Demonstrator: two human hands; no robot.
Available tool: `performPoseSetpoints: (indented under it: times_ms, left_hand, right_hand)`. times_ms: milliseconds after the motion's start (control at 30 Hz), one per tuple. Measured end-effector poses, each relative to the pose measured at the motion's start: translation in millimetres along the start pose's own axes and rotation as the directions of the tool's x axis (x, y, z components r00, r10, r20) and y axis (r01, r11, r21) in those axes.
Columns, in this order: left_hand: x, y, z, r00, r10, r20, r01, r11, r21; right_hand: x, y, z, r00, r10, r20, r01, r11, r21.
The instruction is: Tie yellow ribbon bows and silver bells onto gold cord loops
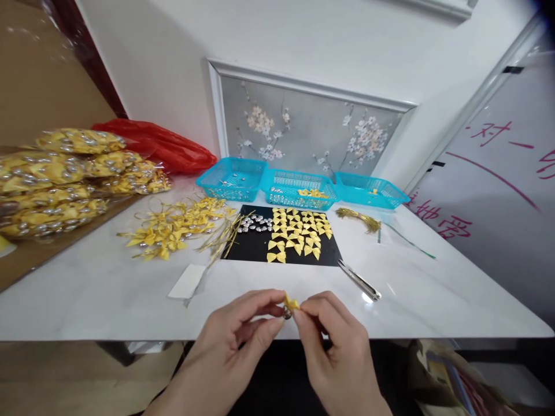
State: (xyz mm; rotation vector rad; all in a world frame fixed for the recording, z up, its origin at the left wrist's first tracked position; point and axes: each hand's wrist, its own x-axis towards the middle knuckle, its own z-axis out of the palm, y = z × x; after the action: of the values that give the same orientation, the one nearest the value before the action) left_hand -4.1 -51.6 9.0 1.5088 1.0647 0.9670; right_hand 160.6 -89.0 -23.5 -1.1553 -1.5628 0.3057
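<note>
1. A white, marbled table [130,312] is filling the foreground, its near edge running behind the forearms.
2. The left hand [236,338] is reaching in from the lower left, fingers curling and pointing right; the right hand [336,341] is mirroring it, both hovering above the near edge.
3. Both grips are narrowing to a pinch: left thumb and forefinger are holding the left side of a yellow bow [291,302], and the right ones are pinching its right end. A small metallic bead [287,313] is sitting just under the bow, beside the left fingertips.
4. Beyond them, a white card [187,281] is lying to the left and a silver metal tool [359,281] to the right, its tips reaching the corner of a black mat [251,248].
5. The mat is carrying silver beads [255,223] and rows of bows [299,231]; loose gold ties [219,237] are crossing its left edge beside a yellow pile [173,231].
6. Farther back, three blue baskets are standing before a framed floral panel [303,86], with a red bag [151,144] lying at left and a whiteboard [498,173] rising at right.
</note>
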Motion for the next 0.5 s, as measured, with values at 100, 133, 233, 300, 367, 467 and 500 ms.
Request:
performPoseSetpoints:
  times_ms: [100, 133, 233, 300, 367, 467, 500]
  left_hand:
    - [-0.1, -4.4, 2.0, 0.985, -0.102, 0.140, 0.127, 0.976, -0.177]
    - [1.2, -5.8, 2.1, 0.979, -0.125, 0.163, 0.159, 0.963, -0.219]
    - [7.6, -8.9, 2.0, 0.971, -0.180, 0.159, 0.219, 0.937, -0.274]
    - [11.7, -10.5, 2.9, 0.969, -0.205, 0.139, 0.237, 0.932, -0.274]
    - [14.9, -12.2, 4.4, 0.968, -0.225, 0.114, 0.247, 0.933, -0.261]
    - [18.4, -15.9, 6.2, 0.973, -0.216, 0.085, 0.229, 0.954, -0.193]
    - [19.5, -17.3, 6.4, 0.978, -0.190, 0.082, 0.199, 0.972, -0.127]
  right_hand:
    - [-4.5, 0.0, 8.5, 0.995, -0.077, 0.062, 0.076, 0.997, 0.023]
    - [-5.6, -0.4, 9.9, 0.994, -0.078, 0.072, 0.076, 0.996, 0.037]
    - [-7.2, -2.3, 7.1, 0.994, -0.076, 0.083, 0.069, 0.995, 0.076]
    - [-6.7, -2.7, -0.5, 0.990, -0.086, 0.111, 0.077, 0.994, 0.083]
    - [-5.0, -1.8, -10.9, 0.988, -0.073, 0.139, 0.064, 0.996, 0.066]
    - [-0.3, -0.8, -27.4, 0.994, 0.009, 0.107, -0.017, 0.997, 0.071]
    - [1.6, -1.3, -32.3, 0.996, 0.036, 0.078, -0.043, 0.995, 0.094]
